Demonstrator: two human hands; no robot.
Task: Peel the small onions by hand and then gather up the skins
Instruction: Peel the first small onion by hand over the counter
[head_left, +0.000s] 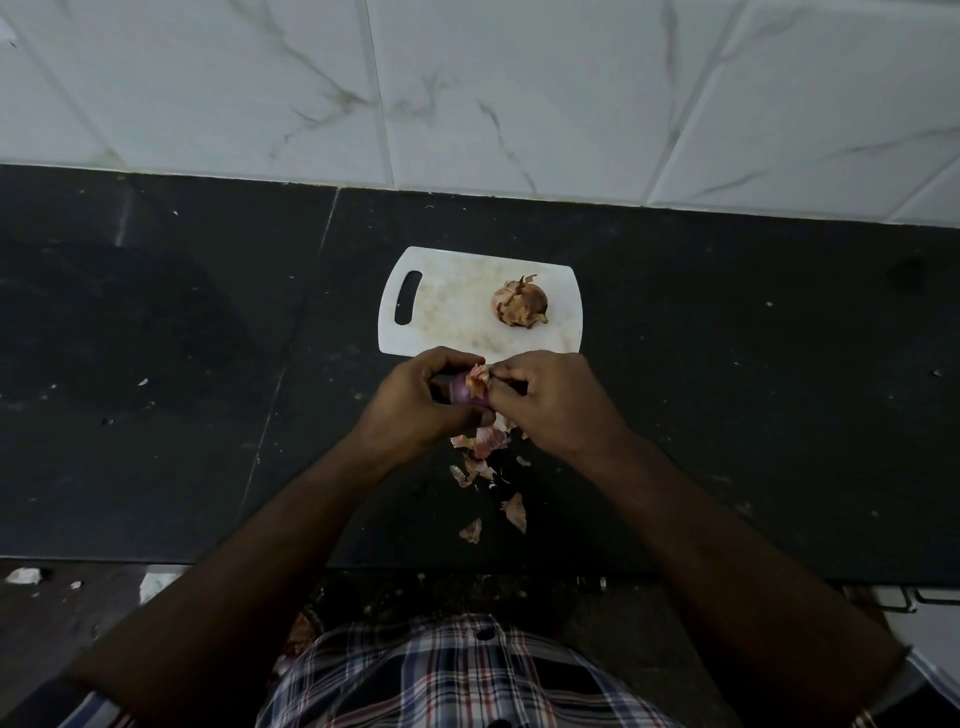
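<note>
My left hand (415, 400) grips a small purple onion (464, 391) above the dark counter, just in front of the white cutting board (447, 306). My right hand (553, 397) pinches a flap of papery skin (479, 375) at the onion's top. A second onion (520, 302), with its brown skin on, lies on the right part of the board. Several torn skins (485, 441) lie scattered on the counter below my hands, with two loose pieces (515, 512) nearer the front edge.
The black stone counter (727, 389) runs left and right, backed by a white marble-tiled wall (467, 93). Its front edge is close to my checked shirt (457, 670). White scraps (23, 575) lie on the floor at lower left.
</note>
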